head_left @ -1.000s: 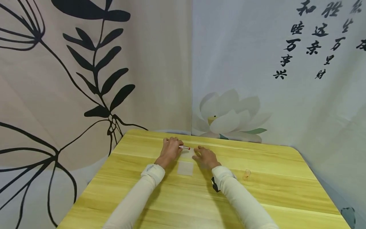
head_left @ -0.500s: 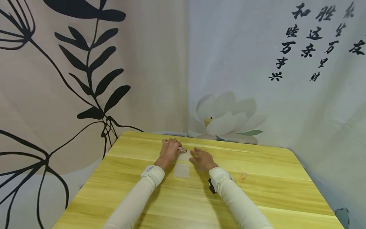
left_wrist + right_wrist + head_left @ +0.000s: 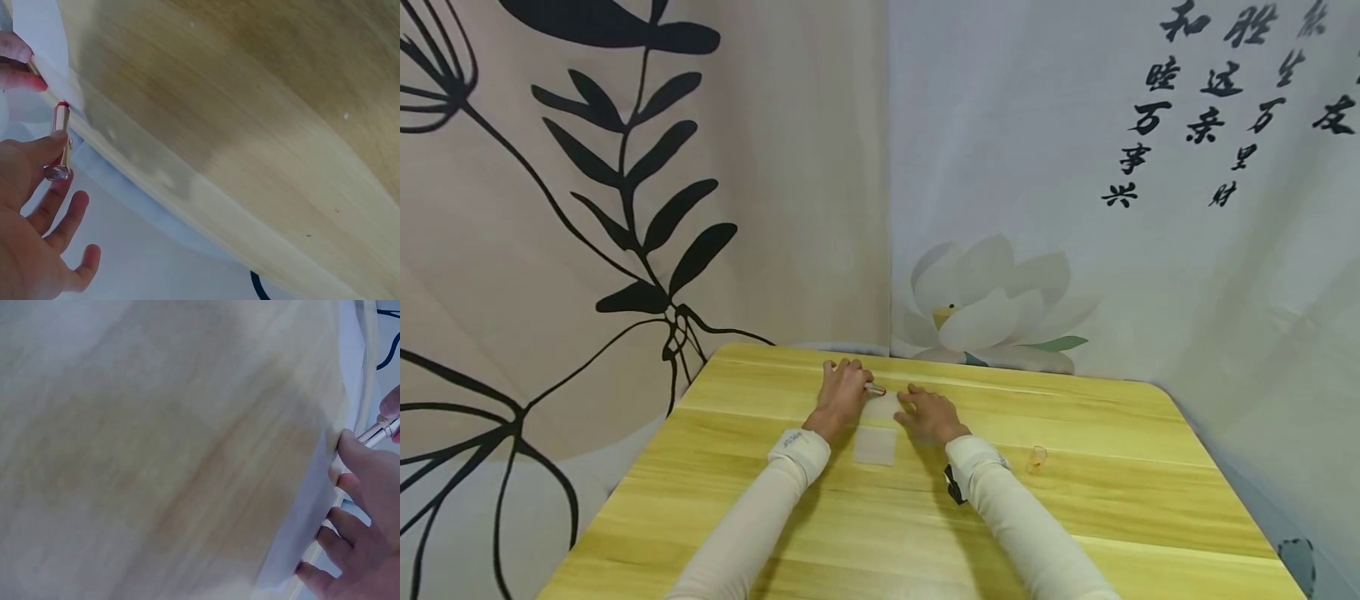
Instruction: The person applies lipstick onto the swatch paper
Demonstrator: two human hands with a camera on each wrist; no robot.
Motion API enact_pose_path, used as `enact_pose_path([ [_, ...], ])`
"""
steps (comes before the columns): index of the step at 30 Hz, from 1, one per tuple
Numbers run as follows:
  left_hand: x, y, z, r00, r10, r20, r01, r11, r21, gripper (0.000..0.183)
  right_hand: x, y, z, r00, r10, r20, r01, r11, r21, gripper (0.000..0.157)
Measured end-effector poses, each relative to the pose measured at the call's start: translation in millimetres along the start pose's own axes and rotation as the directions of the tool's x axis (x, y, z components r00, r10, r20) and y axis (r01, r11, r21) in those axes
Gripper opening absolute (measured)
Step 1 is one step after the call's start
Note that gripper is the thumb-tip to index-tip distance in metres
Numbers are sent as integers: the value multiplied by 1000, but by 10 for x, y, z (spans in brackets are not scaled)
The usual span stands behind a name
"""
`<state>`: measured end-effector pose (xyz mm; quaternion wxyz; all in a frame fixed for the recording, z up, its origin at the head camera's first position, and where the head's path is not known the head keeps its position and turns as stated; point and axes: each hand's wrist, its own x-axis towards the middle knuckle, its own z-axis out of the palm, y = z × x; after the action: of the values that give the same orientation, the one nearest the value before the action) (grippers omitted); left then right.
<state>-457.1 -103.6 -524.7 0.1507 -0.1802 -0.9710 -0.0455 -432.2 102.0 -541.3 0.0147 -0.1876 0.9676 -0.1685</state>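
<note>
A small, slender, shiny tube (image 3: 60, 119) with a red end is pinched in the left fingers (image 3: 40, 150), beyond the thin, pale, square sheet (image 3: 874, 446). This sheet lies flat; just beyond it lies a second pale sheet (image 3: 880, 406), partly hidden.

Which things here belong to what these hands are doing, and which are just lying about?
Probably in the job:
red-tipped tube, pinched in the left hand
far pale sheet, beside the right hand

Apparently just lying about:
thin orange loop
nearer pale square, perhaps a spare
</note>
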Motion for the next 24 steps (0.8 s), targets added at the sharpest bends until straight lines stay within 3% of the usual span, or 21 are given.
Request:
enact_pose_path([
  [24, -94, 40, -89, 999, 30, 12, -30, 1000, -1, 11, -23, -24, -3, 1000, 27, 7, -27, 999, 19, 50],
])
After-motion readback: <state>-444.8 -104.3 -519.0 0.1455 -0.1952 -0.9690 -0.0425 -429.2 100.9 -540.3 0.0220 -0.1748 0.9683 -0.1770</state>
